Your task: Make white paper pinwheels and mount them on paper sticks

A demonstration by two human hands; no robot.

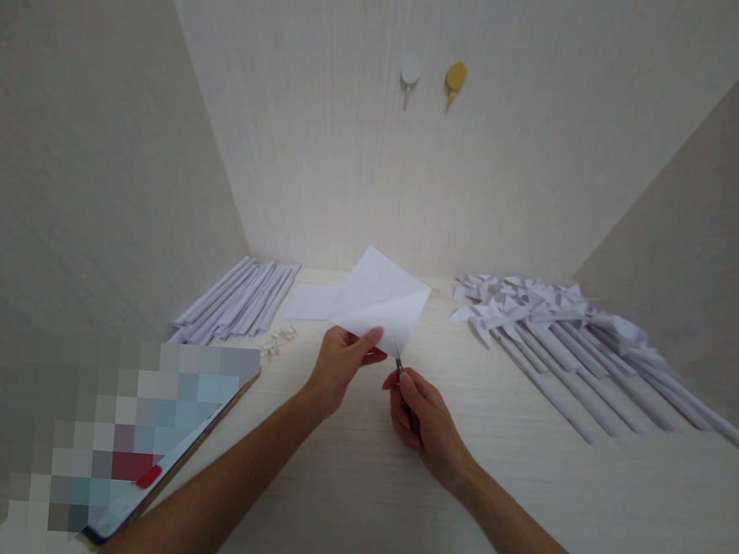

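My left hand (342,361) pinches the lower edge of a square sheet of white paper (381,290), lifted over the table and turned corner-up. A faint diagonal crease crosses the sheet. In my right hand (420,411) is a pair of scissors (399,368), its handles wrapped by the fingers. The blade tips point up and meet the paper's bottom corner; whether they have cut into it cannot be made out. Behind the sheet, to the left, a stack of white paper (309,301) lies on the table.
Rolled paper sticks (241,302) lie in a pile at the back left, with small pale bits (280,338) in front. Finished paper pinwheels (531,314) on sticks spread along the right. A partly blurred flat object (167,457) sits at left. Two hooks (410,70) are on the back wall.
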